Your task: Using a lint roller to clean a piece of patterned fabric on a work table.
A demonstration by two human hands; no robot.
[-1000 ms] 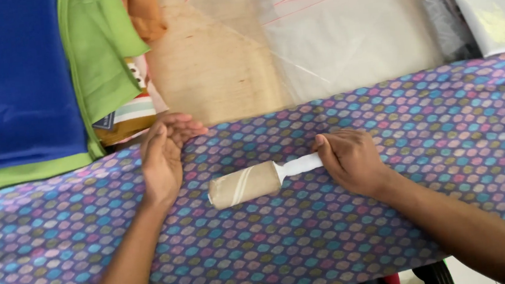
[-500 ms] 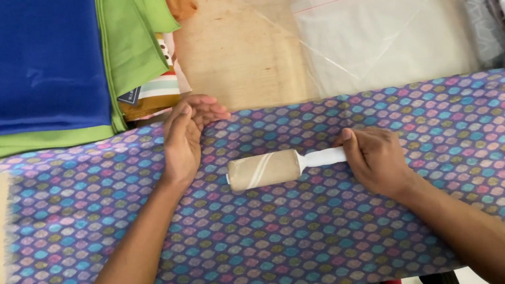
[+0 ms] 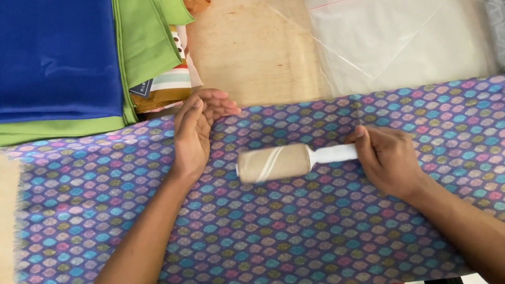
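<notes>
We held the lint roller [image 3: 276, 162] in our right hand [image 3: 390, 162], fingers wrapped tight round its white handle [image 3: 335, 153], with the tan roll lying flat on the patterned cloth [image 3: 261, 234] near its middle. Our left hand [image 3: 196, 135] lay open and flat on the cloth just left of the roll, fingers together and stretched toward the far edge, holding nothing, only pressing the cloth down. The roll and the left hand were near each other but apart

The cloth was spread across the wooden table [image 3: 255, 43], its frayed left edge close to the table's side. Beyond it lay a folded stack with blue fabric [image 3: 34, 58] on top and green fabric [image 3: 144, 41] beneath, and to the right a clear plastic bag [image 3: 396, 29]

We judged the main risk to be the cloth bunching: it looked thin, and if the sticky roll dragged while the left hand pinned only one spot, the weave could lift and wrinkle under the roll. The loose threads at the frayed edge could likely catch on the roll and pull out if it went that far. The roll showed pale streaks, so its grip might be uneven
</notes>
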